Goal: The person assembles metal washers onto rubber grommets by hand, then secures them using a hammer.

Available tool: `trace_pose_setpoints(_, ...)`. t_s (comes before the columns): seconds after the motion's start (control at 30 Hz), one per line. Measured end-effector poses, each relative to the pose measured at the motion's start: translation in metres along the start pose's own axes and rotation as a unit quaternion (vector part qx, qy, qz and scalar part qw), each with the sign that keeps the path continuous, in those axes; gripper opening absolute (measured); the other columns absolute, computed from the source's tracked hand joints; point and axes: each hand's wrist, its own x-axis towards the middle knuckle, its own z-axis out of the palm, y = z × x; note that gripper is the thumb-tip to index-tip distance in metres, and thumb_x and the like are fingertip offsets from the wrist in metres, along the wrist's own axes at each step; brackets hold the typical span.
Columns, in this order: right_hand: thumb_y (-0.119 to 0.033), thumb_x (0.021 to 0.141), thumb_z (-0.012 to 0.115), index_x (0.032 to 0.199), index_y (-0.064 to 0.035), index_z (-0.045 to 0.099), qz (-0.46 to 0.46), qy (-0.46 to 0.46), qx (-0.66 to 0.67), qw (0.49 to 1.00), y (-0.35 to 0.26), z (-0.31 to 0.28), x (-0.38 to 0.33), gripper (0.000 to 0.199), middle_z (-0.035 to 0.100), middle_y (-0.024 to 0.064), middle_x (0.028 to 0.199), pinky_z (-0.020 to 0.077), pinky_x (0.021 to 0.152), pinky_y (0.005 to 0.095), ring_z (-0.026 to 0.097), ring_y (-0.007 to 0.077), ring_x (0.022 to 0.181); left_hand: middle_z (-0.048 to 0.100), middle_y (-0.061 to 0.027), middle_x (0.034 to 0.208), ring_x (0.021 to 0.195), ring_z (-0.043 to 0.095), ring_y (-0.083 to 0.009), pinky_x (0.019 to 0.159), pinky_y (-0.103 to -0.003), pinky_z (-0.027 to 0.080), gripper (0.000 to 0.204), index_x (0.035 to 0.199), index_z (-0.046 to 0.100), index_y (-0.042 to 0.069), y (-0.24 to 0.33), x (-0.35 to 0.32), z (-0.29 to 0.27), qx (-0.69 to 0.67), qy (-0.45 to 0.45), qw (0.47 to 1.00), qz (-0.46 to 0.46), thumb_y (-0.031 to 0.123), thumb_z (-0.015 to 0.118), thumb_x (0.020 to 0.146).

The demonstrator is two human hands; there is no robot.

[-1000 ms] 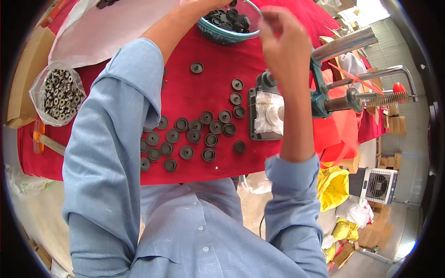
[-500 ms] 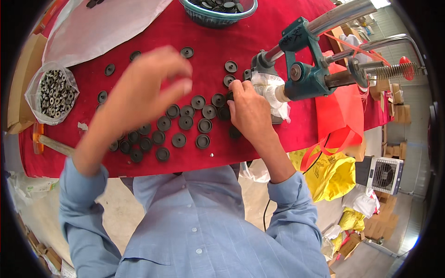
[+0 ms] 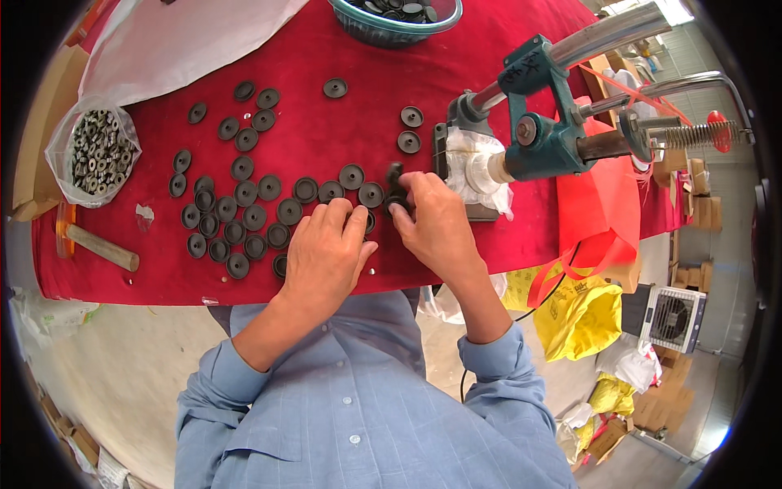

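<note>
Many round black caps (image 3: 270, 187), shallow with a raised centre, lie scattered over the red cloth. My left hand (image 3: 326, 248) is low over them near the front edge, palm down with its fingers curled together; whatever is under the fingertips is hidden. To its right, my right hand (image 3: 436, 220) grips a few black caps (image 3: 394, 181) between thumb and fingers, some of them tilted on edge. A green hand press (image 3: 538, 122) stands just beyond my right hand, its base wrapped in white plastic (image 3: 476, 167).
At the far middle is a teal bowl (image 3: 397, 31) of black caps. On the left are a clear bag (image 3: 61, 151) of small metal parts and a hammer (image 3: 102, 247). A white sheet (image 3: 179, 49) covers the far left. A red bag (image 3: 599, 204) hangs at the right edge.
My left hand has come down and right from above the left caps to beside my right hand. My right hand has shifted slightly lower. More caps on the left now show.
</note>
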Motion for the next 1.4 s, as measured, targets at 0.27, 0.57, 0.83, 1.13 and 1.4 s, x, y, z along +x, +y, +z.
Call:
trace_pose_setpoints(0.27,-0.006,0.086,0.081,0.112,0.0019,0.062,0.0,0.005,-0.001,1.0,-0.005,-0.009,-0.001,0.033,0.065,0.0162,0.093,0.056,0.072,0.0433,0.069,0.0319,0.079,0.062,-0.0138,0.123,0.097,0.065,-0.0315,0.078,-0.045,0.053,0.045,0.124,0.067,0.001,-0.004,-0.013,0.021,-0.023,0.011,0.999,0.043,0.012,0.086,0.084)
trace_pose_setpoints(0.57,-0.004,0.091,0.071,0.125,-0.0035,0.063,0.086,-0.091,-0.021,0.992,-0.014,-0.029,-0.042,0.035,0.062,0.021,0.109,0.0595,0.077,0.0514,0.071,0.0421,0.093,0.063,-0.0119,0.12,0.09,0.064,-0.0237,0.069,-0.038,0.051,0.055,0.133,0.072,0.01,0.011,-0.019,0.026,0.055,0.018,0.998,0.026,0.023,0.087,0.082)
trace_pose_setpoints(0.83,-0.003,0.088,0.071,0.123,0.0003,0.057,0.078,-0.055,0.083,0.992,-0.011,-0.015,-0.052,0.039,0.064,0.0193,0.105,0.0594,0.076,0.0464,0.07,0.0417,0.091,0.065,-0.0103,0.111,0.085,0.064,-0.0236,0.068,-0.038,0.047,0.051,0.128,0.071,0.003,0.005,-0.021,0.027,0.022,0.039,0.996,0.073,0.021,0.087,0.082)
trace_pose_setpoints(1.13,-0.004,0.087,0.076,0.131,-0.0054,0.071,0.067,-0.075,0.168,0.981,-0.018,-0.014,-0.045,0.044,0.065,0.0155,0.097,0.0573,0.074,0.0376,0.07,0.0301,0.085,0.064,-0.0129,0.111,0.089,0.064,-0.0266,0.074,-0.04,0.049,0.046,0.124,0.066,-0.002,-0.001,-0.022,0.028,-0.048,0.079,0.992,0.084,0.015,0.082,0.084)
trace_pose_setpoints(1.4,0.001,0.086,0.075,0.12,-0.0019,0.066,0.019,-0.083,0.113,0.99,-0.028,-0.011,-0.045,0.036,0.06,0.018,0.118,0.0601,0.076,0.0463,0.071,0.0371,0.087,0.064,-0.0121,0.106,0.085,0.065,-0.0265,0.073,-0.04,0.05,0.041,0.12,0.066,-0.002,-0.002,-0.022,0.025,-0.058,0.079,0.991,0.094,0.01,0.08,0.084)
